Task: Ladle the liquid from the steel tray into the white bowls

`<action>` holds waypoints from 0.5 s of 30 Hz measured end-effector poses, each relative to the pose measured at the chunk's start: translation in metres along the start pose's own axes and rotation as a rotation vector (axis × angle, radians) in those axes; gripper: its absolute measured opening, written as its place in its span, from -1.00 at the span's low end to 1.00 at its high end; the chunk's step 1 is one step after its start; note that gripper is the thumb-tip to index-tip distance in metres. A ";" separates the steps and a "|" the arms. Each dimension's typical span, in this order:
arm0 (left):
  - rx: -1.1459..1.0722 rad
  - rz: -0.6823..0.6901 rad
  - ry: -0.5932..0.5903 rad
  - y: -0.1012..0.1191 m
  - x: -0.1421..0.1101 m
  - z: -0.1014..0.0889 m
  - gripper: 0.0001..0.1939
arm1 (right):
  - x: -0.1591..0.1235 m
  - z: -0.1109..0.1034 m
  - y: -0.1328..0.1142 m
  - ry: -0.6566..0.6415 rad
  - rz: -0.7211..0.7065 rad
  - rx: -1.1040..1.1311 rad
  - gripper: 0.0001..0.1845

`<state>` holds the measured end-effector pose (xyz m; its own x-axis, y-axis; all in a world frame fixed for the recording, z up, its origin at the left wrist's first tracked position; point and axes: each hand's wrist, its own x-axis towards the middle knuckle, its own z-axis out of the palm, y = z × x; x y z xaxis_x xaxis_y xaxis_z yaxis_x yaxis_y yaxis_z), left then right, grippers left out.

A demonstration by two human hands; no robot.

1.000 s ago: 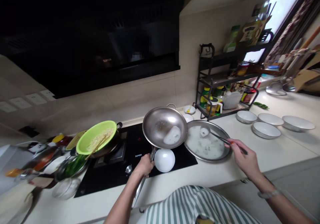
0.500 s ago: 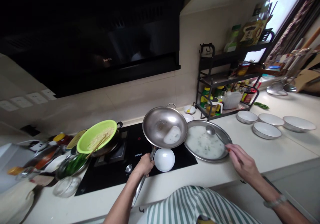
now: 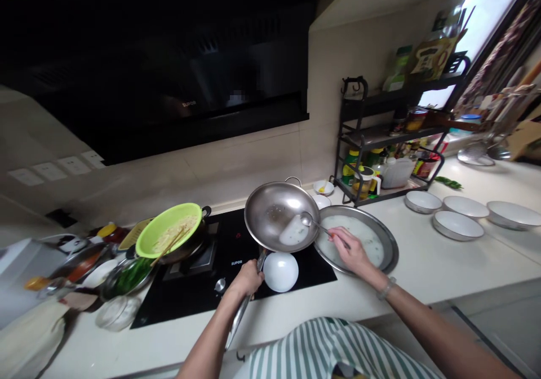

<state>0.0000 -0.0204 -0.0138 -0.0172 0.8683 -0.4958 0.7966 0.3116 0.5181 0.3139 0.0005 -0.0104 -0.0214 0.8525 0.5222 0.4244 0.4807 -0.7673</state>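
Observation:
My left hand [image 3: 248, 278] is wrapped round the long handle of a steel wok [image 3: 270, 204], which is tilted to the right so that white liquid pools at its lower right side. In my right hand [image 3: 350, 249] is a metal ladle [image 3: 306, 219], its bowl over the right edge of the wok by the pool. Beneath my right forearm sits a wide steel basin [image 3: 391, 244] of milky liquid with bits in it, partly covered by the hand. A white bowl [image 3: 280, 272] stands just below the wok, on the black cooktop [image 3: 190, 300].
A green colander [image 3: 146, 238] with pale strips and chopsticks rests over a pan on the left burner. Several white bowls [image 3: 459, 225] stand at the right. Behind the basin is a black rack [image 3: 359, 137] of bottles. A glass jar [image 3: 118, 312] sits at the cooktop's left.
My right hand has moved left from the basin's right rim, carrying the ladle from the basin to the wok. My left hand still holds the wok in much the same place.

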 end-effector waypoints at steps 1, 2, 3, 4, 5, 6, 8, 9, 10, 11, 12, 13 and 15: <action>0.002 0.001 0.003 -0.001 0.001 0.000 -0.88 | 0.001 0.005 0.005 -0.027 -0.033 -0.019 -0.78; 0.003 0.002 0.005 -0.002 0.001 0.001 -0.88 | 0.002 0.009 0.009 -0.050 -0.055 -0.032 -0.78; 0.004 0.002 0.009 -0.002 0.002 0.001 -0.87 | 0.001 0.012 0.013 -0.066 -0.056 -0.031 -0.79; 0.005 0.000 0.012 -0.002 0.002 0.002 -0.87 | 0.000 0.015 0.016 -0.076 -0.030 -0.013 -0.79; 0.004 0.001 0.014 -0.003 0.002 0.002 -0.87 | -0.001 0.017 0.018 -0.069 0.026 0.019 -0.79; 0.003 0.001 0.014 -0.003 0.002 0.002 -0.87 | -0.002 0.019 0.021 -0.044 0.109 0.062 -0.79; -0.002 0.002 0.010 -0.002 0.001 0.001 -0.87 | -0.003 0.023 0.025 0.064 0.319 0.166 -0.78; -0.006 0.004 0.009 -0.002 0.001 0.001 -0.87 | -0.002 0.024 0.027 0.142 0.419 0.223 -0.78; -0.009 0.004 0.008 -0.002 0.001 0.001 -0.87 | 0.000 0.025 0.028 0.222 0.498 0.282 -0.79; -0.010 0.003 0.007 -0.001 0.000 0.000 -0.88 | 0.002 0.025 0.028 0.297 0.552 0.341 -0.80; -0.008 -0.002 0.005 -0.001 0.000 0.000 -0.88 | 0.005 0.025 0.027 0.355 0.582 0.396 -0.81; -0.005 -0.003 0.002 0.000 0.000 0.000 -0.88 | 0.007 0.024 0.026 0.399 0.593 0.443 -0.83; 0.001 -0.003 -0.001 0.000 0.000 0.000 -0.88 | 0.010 0.021 0.022 0.440 0.600 0.502 -0.86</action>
<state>-0.0003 -0.0205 -0.0137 -0.0194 0.8668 -0.4982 0.7970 0.3142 0.5158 0.3037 0.0239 -0.0296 0.4694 0.8830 -0.0024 -0.1957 0.1013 -0.9754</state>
